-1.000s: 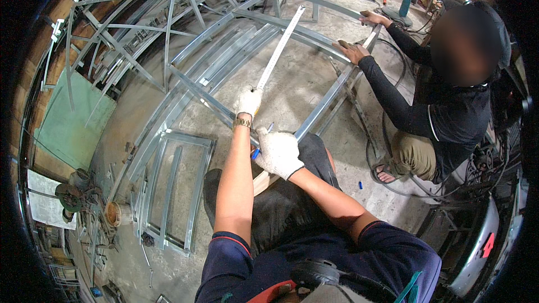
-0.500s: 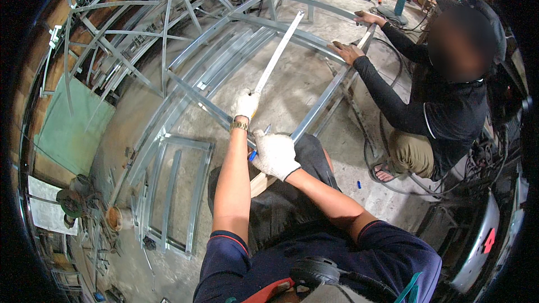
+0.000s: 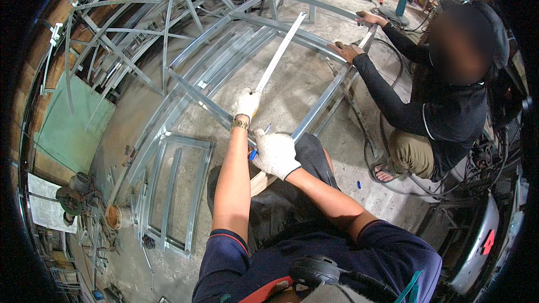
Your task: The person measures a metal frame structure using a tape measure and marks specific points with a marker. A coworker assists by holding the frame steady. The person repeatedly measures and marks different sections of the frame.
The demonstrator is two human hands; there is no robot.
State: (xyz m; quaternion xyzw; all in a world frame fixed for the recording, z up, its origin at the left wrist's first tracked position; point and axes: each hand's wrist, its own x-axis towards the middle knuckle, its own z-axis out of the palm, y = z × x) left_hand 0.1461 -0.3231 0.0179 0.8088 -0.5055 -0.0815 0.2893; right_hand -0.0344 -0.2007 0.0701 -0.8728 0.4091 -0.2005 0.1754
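My gloved left hand (image 3: 246,104) is closed around a tape measure, mostly hidden by the glove. Its white blade (image 3: 281,51) runs out across the grey metal frame (image 3: 318,111), with the far end by the frame's far bar. Closer to me, my gloved right hand (image 3: 277,155) grips a blue pen (image 3: 253,154) that pokes out on both sides of the fingers. This hand is at the frame's near bar, above my knees; whether it touches the bar is hidden. Across the right corner, a co-worker's two hands (image 3: 347,51) rest on the frame.
A co-worker (image 3: 449,106) squats at the right, with cables (image 3: 415,191) around the feet. A smaller metal frame (image 3: 203,191) lies on the floor at left. Curved metal bars (image 3: 168,33) stand at the far left. A small blue object (image 3: 359,184) lies on the concrete.
The far end of the tape blade has shifted very slightly to the right. Both my hands keep their grip in nearly the same place.
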